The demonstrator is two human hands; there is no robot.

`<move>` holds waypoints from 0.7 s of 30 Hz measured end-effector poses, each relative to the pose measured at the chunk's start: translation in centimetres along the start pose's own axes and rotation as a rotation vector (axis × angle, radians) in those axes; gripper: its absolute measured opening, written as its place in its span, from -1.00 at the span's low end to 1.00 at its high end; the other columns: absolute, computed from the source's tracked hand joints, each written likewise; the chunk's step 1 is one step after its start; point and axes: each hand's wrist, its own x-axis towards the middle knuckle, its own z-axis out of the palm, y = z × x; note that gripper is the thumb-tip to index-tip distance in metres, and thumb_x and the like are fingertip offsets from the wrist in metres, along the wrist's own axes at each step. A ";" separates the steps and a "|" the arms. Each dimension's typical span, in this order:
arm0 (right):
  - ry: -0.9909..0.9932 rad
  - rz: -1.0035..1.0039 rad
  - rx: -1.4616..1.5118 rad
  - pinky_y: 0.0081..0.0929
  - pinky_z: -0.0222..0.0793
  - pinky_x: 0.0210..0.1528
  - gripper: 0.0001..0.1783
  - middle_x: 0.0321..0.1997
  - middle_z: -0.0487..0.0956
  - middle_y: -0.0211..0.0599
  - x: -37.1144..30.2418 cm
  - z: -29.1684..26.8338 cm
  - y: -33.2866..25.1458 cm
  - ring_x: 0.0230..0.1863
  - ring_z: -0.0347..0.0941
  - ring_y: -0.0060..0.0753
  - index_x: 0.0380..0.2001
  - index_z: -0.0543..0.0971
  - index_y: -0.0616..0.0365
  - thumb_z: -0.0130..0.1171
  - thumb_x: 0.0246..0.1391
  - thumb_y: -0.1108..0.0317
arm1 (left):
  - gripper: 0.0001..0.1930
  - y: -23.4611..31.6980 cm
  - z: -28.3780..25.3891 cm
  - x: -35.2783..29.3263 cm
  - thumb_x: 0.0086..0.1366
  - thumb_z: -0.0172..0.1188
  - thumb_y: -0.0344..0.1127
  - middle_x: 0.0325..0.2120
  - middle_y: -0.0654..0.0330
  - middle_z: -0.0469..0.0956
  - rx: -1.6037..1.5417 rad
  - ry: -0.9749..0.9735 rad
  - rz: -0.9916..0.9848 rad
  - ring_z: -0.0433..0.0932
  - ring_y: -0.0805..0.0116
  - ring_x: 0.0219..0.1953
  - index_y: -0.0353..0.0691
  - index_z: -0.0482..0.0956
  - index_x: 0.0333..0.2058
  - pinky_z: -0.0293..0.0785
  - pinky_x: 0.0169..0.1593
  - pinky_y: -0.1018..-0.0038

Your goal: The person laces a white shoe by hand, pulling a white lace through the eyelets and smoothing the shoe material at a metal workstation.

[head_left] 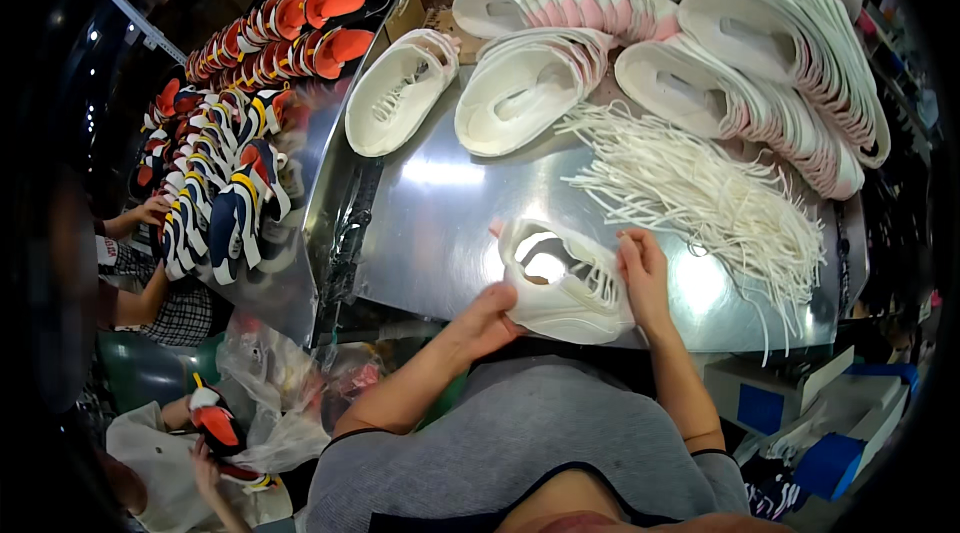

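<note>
A white shoe upper (pixel 580 318) is held low over the near edge of the metal table, its opening facing up and a white lace (pixel 601 285) crossing its front. My left hand (pixel 487 321) is closed on the upper's left end, thumb on its outer side. At the other end my right hand (pixel 643 271) has its fingers pinched together beside the lacing. Whatever lies between those fingertips is too small to make out. Farther off, a laced white upper (pixel 398 98) lies next to a nested stack of white uppers (pixel 525 98).
A heap of loose white laces (pixel 705 188) covers the table's right side. More nested stacks of white and pink uppers (pixel 690 83) stand behind it. On the left, another metal table carries rows of orange, navy and white shoe uppers (pixel 235 188). Other people's hands (pixel 153 210) work there.
</note>
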 end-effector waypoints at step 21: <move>0.182 0.036 -0.294 -0.63 0.22 -0.51 -0.86 -0.59 0.47 -0.38 -0.9 -5.6 -0.3 -0.57 0.27 -0.66 -0.30 0.57 0.18 0.28 0.06 0.43 | -0.55 30.9 -8.5 27.0 0.34 0.17 -0.18 -0.19 0.09 0.55 1.362 0.420 1.128 0.51 0.33 -0.16 -0.32 0.40 0.10 0.42 -0.08 0.49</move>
